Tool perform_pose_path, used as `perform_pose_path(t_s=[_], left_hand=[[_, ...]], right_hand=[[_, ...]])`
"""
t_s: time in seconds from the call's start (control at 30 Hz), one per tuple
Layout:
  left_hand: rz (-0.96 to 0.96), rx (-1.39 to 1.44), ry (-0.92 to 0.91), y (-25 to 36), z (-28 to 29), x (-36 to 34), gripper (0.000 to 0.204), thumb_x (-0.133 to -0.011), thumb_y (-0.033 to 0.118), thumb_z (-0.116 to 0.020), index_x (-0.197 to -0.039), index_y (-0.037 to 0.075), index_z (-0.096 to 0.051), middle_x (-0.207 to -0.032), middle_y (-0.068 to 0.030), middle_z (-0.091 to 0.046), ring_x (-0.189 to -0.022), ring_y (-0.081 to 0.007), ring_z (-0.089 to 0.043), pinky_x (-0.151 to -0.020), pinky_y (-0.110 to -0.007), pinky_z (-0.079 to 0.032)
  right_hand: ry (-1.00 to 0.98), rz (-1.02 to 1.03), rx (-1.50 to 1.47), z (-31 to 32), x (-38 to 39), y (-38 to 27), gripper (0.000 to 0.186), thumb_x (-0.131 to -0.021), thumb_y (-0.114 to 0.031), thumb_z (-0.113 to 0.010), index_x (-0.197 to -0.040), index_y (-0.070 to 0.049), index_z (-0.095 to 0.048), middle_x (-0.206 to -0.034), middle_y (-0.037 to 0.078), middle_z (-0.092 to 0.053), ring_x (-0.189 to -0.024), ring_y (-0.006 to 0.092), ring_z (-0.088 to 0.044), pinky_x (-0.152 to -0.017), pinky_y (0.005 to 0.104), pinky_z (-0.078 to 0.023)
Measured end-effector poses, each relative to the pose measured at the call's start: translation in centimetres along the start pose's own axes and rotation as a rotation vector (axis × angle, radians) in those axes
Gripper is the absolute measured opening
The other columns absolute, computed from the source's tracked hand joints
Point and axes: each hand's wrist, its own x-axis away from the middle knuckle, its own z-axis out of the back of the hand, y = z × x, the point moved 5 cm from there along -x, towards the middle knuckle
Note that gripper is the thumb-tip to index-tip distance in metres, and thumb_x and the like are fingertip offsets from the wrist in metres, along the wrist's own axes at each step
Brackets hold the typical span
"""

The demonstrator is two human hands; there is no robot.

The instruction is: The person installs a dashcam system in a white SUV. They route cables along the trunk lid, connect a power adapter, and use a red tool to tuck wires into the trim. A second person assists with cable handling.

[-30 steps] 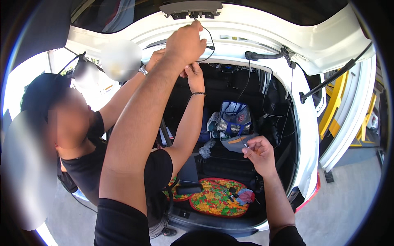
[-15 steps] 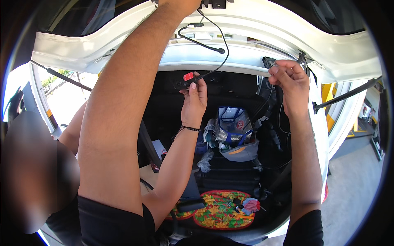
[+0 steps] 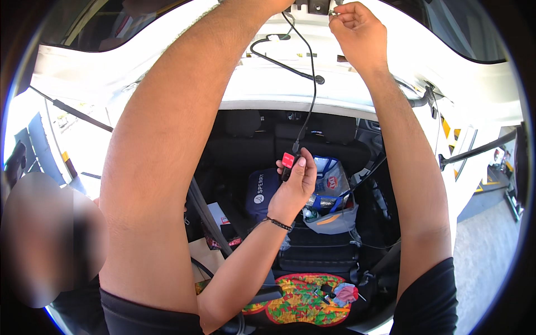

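My left arm stretches up to the raised white tailgate [image 3: 184, 89]. The picture's top edge cuts off my left hand [image 3: 279, 4], so its fingers are hidden. Beside a dark bracket [image 3: 319, 6] on the tailgate, my right hand [image 3: 363, 34] is closed in a pinch; something small shows at its fingertips, too small to name. Between my arms a co-worker's hand [image 3: 297, 184] with a beaded bracelet holds a small black camera-like device [image 3: 287, 170] with a red pad [image 3: 288, 160]. A black cable [image 3: 314, 92] runs from the device up to the tailgate near my left hand.
Below lies the car's cargo space, with a dark blue bag [image 3: 261, 192], a grey-and-blue cooler bag [image 3: 329, 187] and a colourful leaf-patterned mat [image 3: 304, 298]. Gas struts [image 3: 483, 151] stand at both sides. The co-worker is close on my left.
My right hand has moved up and left, from the tailgate's right side to the bracket. The co-worker's hand has moved lower and to the right, with the device turned more upright.
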Motion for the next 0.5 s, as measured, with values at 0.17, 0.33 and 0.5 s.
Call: perform_pose_path(t_s=[0.17,0.33,0.5], left_hand=[[-0.442,-0.483,-0.071,12.9,-3.8,6.8,0.031,-0.113,0.02,-0.058,-0.128,-0.005,-0.067,-0.126,-0.0078,-0.07,-0.12,-0.0139,-0.066,-0.107,-0.026,-0.05],[-0.59,-0.615,-0.092,12.5,-4.9,7.6,0.05,-0.117,0.036,-0.043,-0.139,-0.004,-0.062,-0.122,-0.0139,-0.073,-0.098,-0.0246,-0.076,-0.089,-0.033,-0.058],[-0.522,-0.481,-0.141,10.2,-4.5,9.1,0.053,-0.117,0.039,-0.037,-0.144,0.001,-0.061,-0.141,-0.0124,-0.065,-0.123,-0.0245,-0.069,-0.106,-0.038,-0.052]], right_hand=[[0.068,0.147,-0.004,-2.2,-1.0,-0.1,0.01,-0.089,-0.001,-0.073,-0.098,0.003,-0.071,-0.082,0.013,-0.076,-0.07,0.0205,-0.073,-0.064,0.0335,-0.058],[0.142,0.349,0.247,-3.0,-0.6,-0.6,0.009,-0.084,0.0,-0.074,-0.093,0.002,-0.072,-0.082,0.016,-0.072,-0.072,0.0319,-0.072,-0.066,0.0403,-0.058],[0.175,0.493,0.431,-3.4,-0.4,-1.4,0.004,-0.085,-0.002,-0.074,-0.088,0.0,-0.073,-0.085,0.019,-0.073,-0.079,0.0386,-0.072,-0.071,0.0453,-0.058]])
